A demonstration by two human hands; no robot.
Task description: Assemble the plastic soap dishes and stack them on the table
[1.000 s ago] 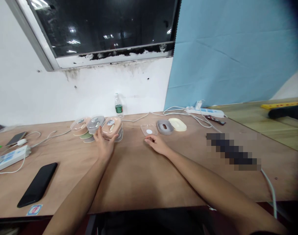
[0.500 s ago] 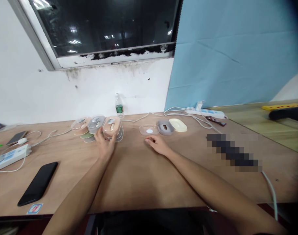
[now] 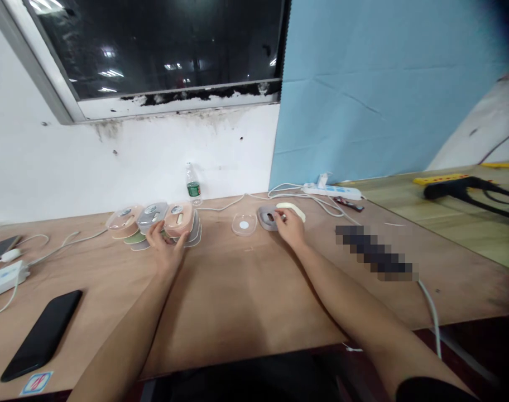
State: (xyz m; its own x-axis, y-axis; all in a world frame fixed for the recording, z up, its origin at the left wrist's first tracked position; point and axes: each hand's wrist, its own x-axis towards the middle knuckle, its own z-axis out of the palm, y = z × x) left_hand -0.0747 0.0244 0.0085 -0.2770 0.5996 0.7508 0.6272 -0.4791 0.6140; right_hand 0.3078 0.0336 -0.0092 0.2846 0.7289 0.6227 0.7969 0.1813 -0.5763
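My left hand point(image 3: 167, 247) is at the front of a stack of small lidded boxes, fingers spread and touching the pink box point(image 3: 179, 220) with the clear top. A grey box point(image 3: 152, 216) and another pink box point(image 3: 124, 222) stand to its left, with green and grey pieces under them. My right hand point(image 3: 291, 226) is bent over the right edge of a grey tray point(image 3: 267, 218) with an oval slot, its thumb and fingers close together there. A cream tray point(image 3: 297, 211) lies partly hidden behind that hand. Left of the grey tray is a clear lid point(image 3: 240, 230) with a white round sticker.
A water bottle point(image 3: 193, 187) stands against the wall behind the boxes. Power strips point(image 3: 336, 191) and white cables run along the back and left. A black phone point(image 3: 43, 335) lies front left. A blurred-out dark object point(image 3: 374, 251) is at the right.
My right hand has moved right, from beside the clear lid to the grey tray. The clear lid now lies turned. My left hand stays at the pink box; the view has shifted right.
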